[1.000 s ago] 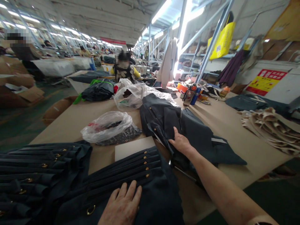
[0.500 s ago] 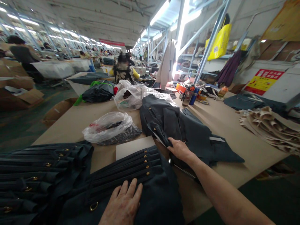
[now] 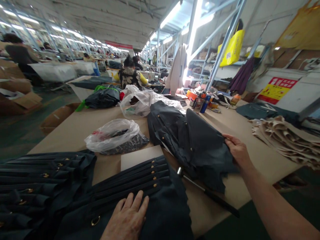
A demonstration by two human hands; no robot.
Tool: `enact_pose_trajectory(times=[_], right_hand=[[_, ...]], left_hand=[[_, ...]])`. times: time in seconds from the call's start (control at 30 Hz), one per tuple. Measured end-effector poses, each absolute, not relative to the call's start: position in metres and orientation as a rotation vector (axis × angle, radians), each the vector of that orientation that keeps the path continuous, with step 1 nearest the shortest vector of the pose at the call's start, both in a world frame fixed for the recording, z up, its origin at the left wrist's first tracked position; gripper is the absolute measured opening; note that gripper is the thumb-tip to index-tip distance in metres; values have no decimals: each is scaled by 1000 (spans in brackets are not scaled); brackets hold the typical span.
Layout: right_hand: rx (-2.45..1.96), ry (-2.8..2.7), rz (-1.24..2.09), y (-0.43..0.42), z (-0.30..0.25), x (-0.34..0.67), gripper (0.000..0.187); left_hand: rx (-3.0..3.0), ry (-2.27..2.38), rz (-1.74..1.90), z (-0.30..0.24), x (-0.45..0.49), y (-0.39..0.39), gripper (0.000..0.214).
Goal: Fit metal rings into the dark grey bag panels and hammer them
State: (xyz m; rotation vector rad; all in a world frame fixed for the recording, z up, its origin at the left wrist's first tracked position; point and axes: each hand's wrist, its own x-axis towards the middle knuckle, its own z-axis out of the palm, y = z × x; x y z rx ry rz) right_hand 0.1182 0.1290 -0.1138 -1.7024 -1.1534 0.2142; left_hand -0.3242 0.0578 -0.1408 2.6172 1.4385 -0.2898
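My left hand (image 3: 127,215) lies flat, fingers spread, on a stack of dark green fabric pieces (image 3: 170,203) with zippers and gold-coloured pulls along the upper edges. To the right, my right hand (image 3: 236,150) pinches the edge of a dark fabric panel (image 3: 210,140) and holds it raised above a loose pile of similar pieces (image 3: 167,126). A hammer (image 3: 200,186) with a shiny metal head and black handle lies on the table between the two piles. Another row of zippered pieces (image 3: 37,180) is at the far left.
A clear plastic bag of small dark parts (image 3: 117,136) sits beyond the stack, near a pale flat board (image 3: 140,156). More plastic bags (image 3: 137,103) and bottles (image 3: 203,101) stand farther back. Wavy beige fabric (image 3: 285,140) lies at right. A person (image 3: 130,75) sits beyond the table.
My right hand has moved right from the middle of the fabric pile, lifting a panel's edge. More of the hammer now shows. My left hand stays on the stack.
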Motion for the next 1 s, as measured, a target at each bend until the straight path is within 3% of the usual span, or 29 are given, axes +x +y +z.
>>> enact_pose_trajectory(times=[0.17, 0.27, 0.4, 0.63, 0.87, 1.0], right_hand=[[-2122, -1235, 261, 81, -160, 180, 39], [-2373, -1467, -65, 71, -170, 187, 40], [-2139, -1811, -442, 102, -148, 156, 34], [-1927, -2562, -443, 193, -121, 105, 37], [-1817, -2784, -441, 217, -118, 106, 21], [-1808, -2800, -473, 212, -100, 111, 21]], left_hand=[[2620, 1445, -272, -141, -325, 57, 55], [2612, 1445, -256, -140, -325, 57, 54], [2612, 1446, -288, -138, -324, 57, 54], [2599, 1451, -287, -137, -323, 60, 53], [2529, 1426, -352, -129, -322, 64, 56], [2551, 1368, -330, -115, -321, 70, 48]])
